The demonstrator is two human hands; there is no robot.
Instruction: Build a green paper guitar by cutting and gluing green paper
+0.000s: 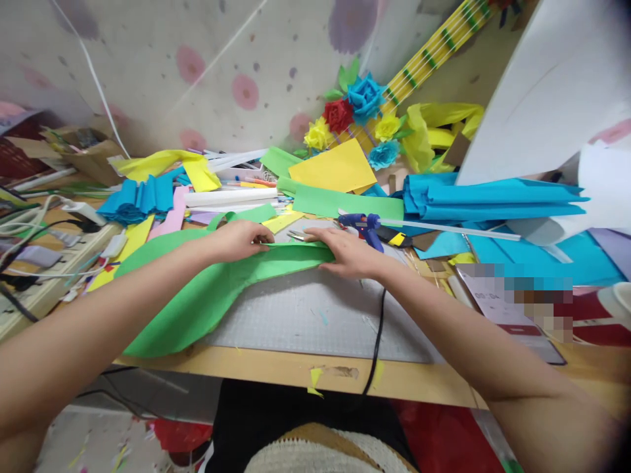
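Note:
A large piece of green paper (197, 305) with a curved outline lies across the grey cutting mat (315, 315), its upper edge folded into a narrow strip. Curled fingers of my left hand (241, 242) pinch that folded edge near its middle. At the narrow right end, my right hand (350, 254) grips the paper between thumb and fingers. Just beyond the right hand lies a blue glue gun (362, 226) with a long white glue stick in it. Metal tips, maybe of scissors (296, 235), show between the hands.
A black-and-yellow cutter (396, 237) lies by the glue gun. Blue crepe paper (483, 197) and yellow card (335, 167) are behind. Paper flowers (365, 98) lean at the wall. A power strip (59, 269) is left, a phone (507, 312) right. A black cord (377, 341) crosses the table edge.

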